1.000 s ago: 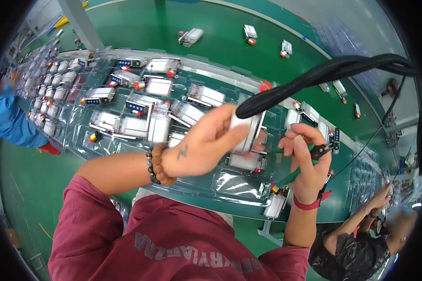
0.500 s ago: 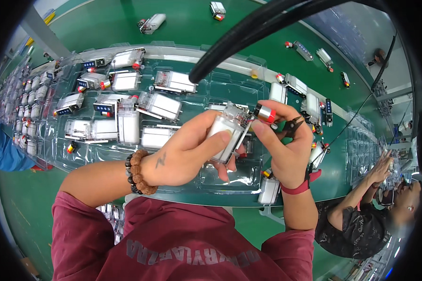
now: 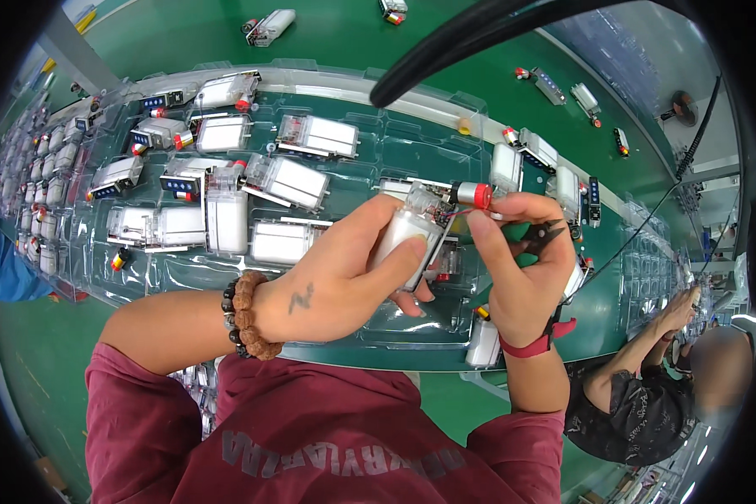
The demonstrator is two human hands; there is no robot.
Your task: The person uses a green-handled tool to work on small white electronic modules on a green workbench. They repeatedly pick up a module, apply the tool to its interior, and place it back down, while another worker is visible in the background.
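Observation:
My left hand is closed round a white battery block with a clear plastic frame, tilted over the tray. A small red-and-silver cylinder sticks out at the block's upper right, beside thin wires. My right hand is closed, thumb and index finger pinched on a thin wire by that cylinder. Small black cutters are tucked in the other fingers of this hand, points outward. Below the block, a clear tray lies on the green table. The pinched wire end is partly hidden by the fingertips.
Several similar battery assemblies lie in the tray to the left, and more on the right. A thick black cable hangs across the top. A co-worker sits at the right; stacked trays stand far left.
The right hand has moved slightly right and down, away from the block. The red-and-silver cylinder has turned to point rightward. The left hand still holds the block.

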